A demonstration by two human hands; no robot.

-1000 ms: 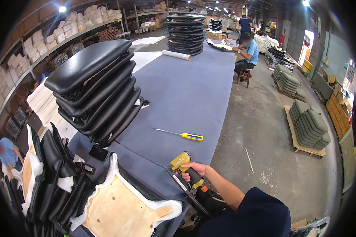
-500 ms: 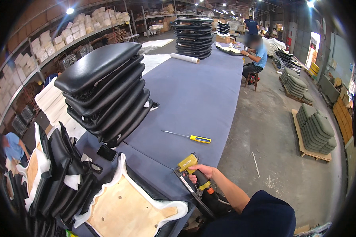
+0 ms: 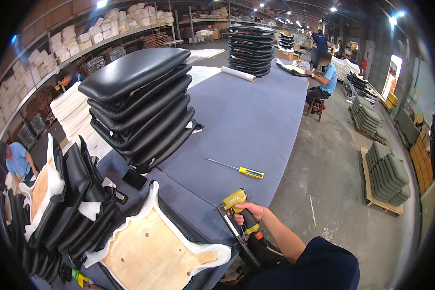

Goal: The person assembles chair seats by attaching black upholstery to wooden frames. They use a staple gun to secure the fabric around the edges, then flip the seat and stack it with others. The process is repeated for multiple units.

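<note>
My right hand [image 3: 254, 212] is wrapped round the dark grip of a yellow pneumatic staple gun [image 3: 236, 199], held over the table's near edge. Its long magazine slants down toward my body, and an orange fitting joins the hose at the handle's base. Left of the gun lies a seat panel [image 3: 150, 249], plywood face up, with white padding and black cover spread around its rim. A screwdriver [image 3: 250, 172] with a yellow handle rests on the table beyond the gun. My left hand is out of view.
On the blue-grey table [image 3: 241, 125] rises a stack of black cushions [image 3: 135, 77], with a phone [image 3: 135, 179] beside it. More black covered panels [image 3: 77, 203] crowd the left. A small green-yellow packet [image 3: 80, 277] lies lower left. Co-workers sit or stand farther off; one [image 3: 327, 77] uses a stool.
The view has shifted, so the table and stacks appear slightly lower and farther right. My right hand keeps its hold on the staple gun. At the left, another person's head now shows behind the white sheets.
</note>
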